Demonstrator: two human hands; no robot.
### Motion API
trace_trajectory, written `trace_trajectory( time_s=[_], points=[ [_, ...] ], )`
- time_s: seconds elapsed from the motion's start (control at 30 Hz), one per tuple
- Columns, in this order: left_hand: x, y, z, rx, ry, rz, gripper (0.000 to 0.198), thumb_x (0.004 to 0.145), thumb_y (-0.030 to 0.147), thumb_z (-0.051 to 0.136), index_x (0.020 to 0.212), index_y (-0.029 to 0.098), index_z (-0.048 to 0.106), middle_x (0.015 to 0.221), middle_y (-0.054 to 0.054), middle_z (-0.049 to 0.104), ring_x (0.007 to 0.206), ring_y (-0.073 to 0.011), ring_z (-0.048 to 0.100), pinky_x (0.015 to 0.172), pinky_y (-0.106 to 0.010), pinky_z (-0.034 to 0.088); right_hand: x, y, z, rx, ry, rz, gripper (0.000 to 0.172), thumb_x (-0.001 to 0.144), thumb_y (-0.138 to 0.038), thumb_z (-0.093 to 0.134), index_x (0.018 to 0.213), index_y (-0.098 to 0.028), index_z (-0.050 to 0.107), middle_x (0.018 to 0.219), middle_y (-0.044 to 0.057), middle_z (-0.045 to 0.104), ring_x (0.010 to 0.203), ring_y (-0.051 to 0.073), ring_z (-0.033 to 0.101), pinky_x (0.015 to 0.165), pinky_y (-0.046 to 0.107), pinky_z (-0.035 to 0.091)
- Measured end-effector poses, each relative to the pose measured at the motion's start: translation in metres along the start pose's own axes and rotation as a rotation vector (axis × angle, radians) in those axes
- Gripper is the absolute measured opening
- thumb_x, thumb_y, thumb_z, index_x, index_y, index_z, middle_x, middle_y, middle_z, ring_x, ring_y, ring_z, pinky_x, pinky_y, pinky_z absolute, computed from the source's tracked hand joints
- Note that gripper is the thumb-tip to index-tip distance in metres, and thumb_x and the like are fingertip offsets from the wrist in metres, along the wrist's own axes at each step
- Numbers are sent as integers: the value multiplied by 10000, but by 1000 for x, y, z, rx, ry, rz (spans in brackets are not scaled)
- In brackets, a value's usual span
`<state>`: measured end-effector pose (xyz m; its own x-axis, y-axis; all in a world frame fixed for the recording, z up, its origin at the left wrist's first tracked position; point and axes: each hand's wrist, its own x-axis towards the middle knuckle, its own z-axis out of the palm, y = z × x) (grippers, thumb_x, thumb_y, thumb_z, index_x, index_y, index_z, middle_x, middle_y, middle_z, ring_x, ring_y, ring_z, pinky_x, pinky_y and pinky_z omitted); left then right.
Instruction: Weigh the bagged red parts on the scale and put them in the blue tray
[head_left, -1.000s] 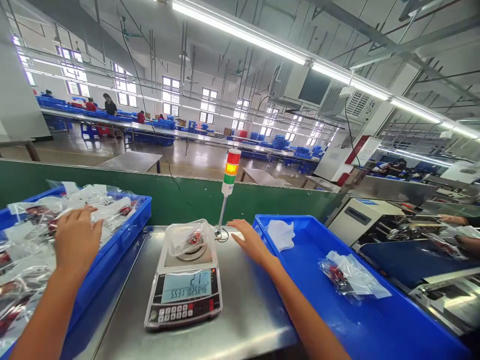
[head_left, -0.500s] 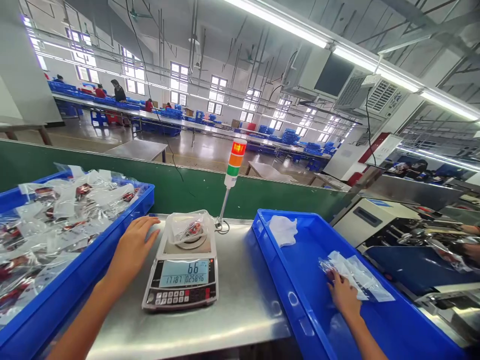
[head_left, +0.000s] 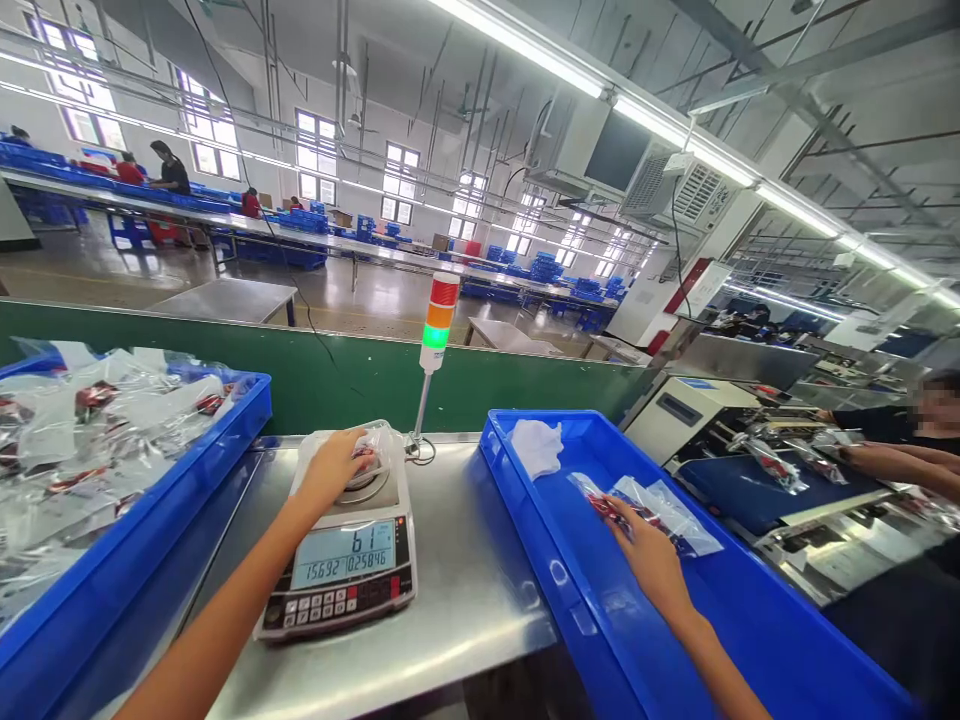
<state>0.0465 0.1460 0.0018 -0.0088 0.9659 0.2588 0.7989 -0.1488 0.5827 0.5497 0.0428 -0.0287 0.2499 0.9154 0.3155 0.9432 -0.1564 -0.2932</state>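
Note:
My left hand (head_left: 337, 467) reaches over the digital counting scale (head_left: 341, 560), its fingers closed on a small clear plastic bag (head_left: 365, 452) in the clear tray (head_left: 386, 440) on the pan. The hand covers most of that bag. The scale's display shows 61 in its top row. Inside the right blue bin (head_left: 525, 530), my right hand (head_left: 649, 550) pinches a clear bag with red contents (head_left: 592, 495). Beside it lie more flat bags with white paper (head_left: 679, 510).
On the left, a blue bin (head_left: 255, 410) is heaped with bagged red items (head_left: 97, 400). A signal tower (head_left: 437, 325) glows green behind the scale. At right, a co-worker's hand (head_left: 862, 460) is at a machine with a blue belt (head_left: 742, 495). White film (head_left: 536, 447) lies in the right bin.
My left hand has moved from beside the scale onto the bag in its tray. The reading dropped from 66 to 61, and the tower's light changed from red to green. My right hand has lifted a bag's end.

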Motion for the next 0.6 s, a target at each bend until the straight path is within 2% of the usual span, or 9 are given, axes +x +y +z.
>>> trace_trajectory(
  time_s=[0.1, 0.2, 0.33, 0.4, 0.47, 0.5, 0.53, 0.6],
  points=[
    [7, 5, 2, -54, 34, -55, 233, 908, 372, 682, 986, 153, 700, 959, -53, 745, 898, -199, 701, 901, -425, 559, 0, -57, -10, 231, 56, -145, 479, 979, -434, 447, 1360, -221, 643, 1310, 105, 727, 1186, 308, 692, 1008, 450, 538],
    [0, 10, -14, -113, 176, -75, 218, 880, 357, 647, 1003, 195, 725, 1007, -45, 778, 942, -216, 723, 914, -378, 554, 6, -142, -6, 438, 45, -333, 417, 995, -362, 481, 1347, -221, 655, 1305, 94, 727, 1187, 280, 685, 1037, 449, 531],
    [-18, 4, -65, -127, 406, -107, 310, 825, 448, 600, 1009, 241, 738, 1055, -18, 790, 1056, -250, 716, 954, -358, 545, 16, -267, 15, 511, -95, -636, 418, 984, -160, 507, 1376, -225, 638, 1315, 88, 716, 1240, 243, 635, 1085, 435, 505],
    [-27, -10, -97, -90, 519, -144, 379, 812, 490, 579, 1042, 227, 727, 1073, -34, 786, 1094, -274, 703, 996, -408, 533, 18, -315, 27, 456, -212, -751, 461, 958, -97, 552, 1401, -208, 617, 1337, 92, 703, 1295, 241, 591, 1123, 436, 477],
    [-34, -30, -130, -24, 614, -192, 429, 795, 524, 550, 1038, 211, 717, 1058, -74, 782, 1102, -325, 696, 1015, -499, 519, 17, -343, 38, 385, -336, -841, 538, 908, -87, 653, 1429, -208, 590, 1431, 95, 647, 1379, 265, 526, 1169, 471, 434],
    [-38, -42, -144, 15, 646, -211, 445, 785, 544, 528, 1019, 213, 712, 1052, -99, 778, 1110, -361, 688, 1008, -552, 511, 17, -348, 42, 364, -384, -884, 586, 881, -102, 705, 1441, -220, 578, 1486, 92, 603, 1420, 278, 487, 1190, 494, 408],
    [-42, -54, -156, 54, 669, -223, 457, 774, 566, 501, 988, 219, 706, 1053, -124, 771, 1131, -401, 673, 996, -602, 500, 17, -347, 46, 362, -411, -921, 621, 864, -132, 742, 1451, -239, 566, 1528, 86, 564, 1448, 286, 456, 1206, 512, 386],
    [-50, -75, -173, 120, 690, -227, 480, 763, 613, 444, 931, 235, 687, 1088, -145, 752, 1220, -458, 617, 985, -663, 470, 23, -328, 50, 419, -394, -959, 602, 886, -213, 739, 1456, -277, 555, 1544, 74, 547, 1448, 269, 458, 1210, 510, 377]
  ],
)
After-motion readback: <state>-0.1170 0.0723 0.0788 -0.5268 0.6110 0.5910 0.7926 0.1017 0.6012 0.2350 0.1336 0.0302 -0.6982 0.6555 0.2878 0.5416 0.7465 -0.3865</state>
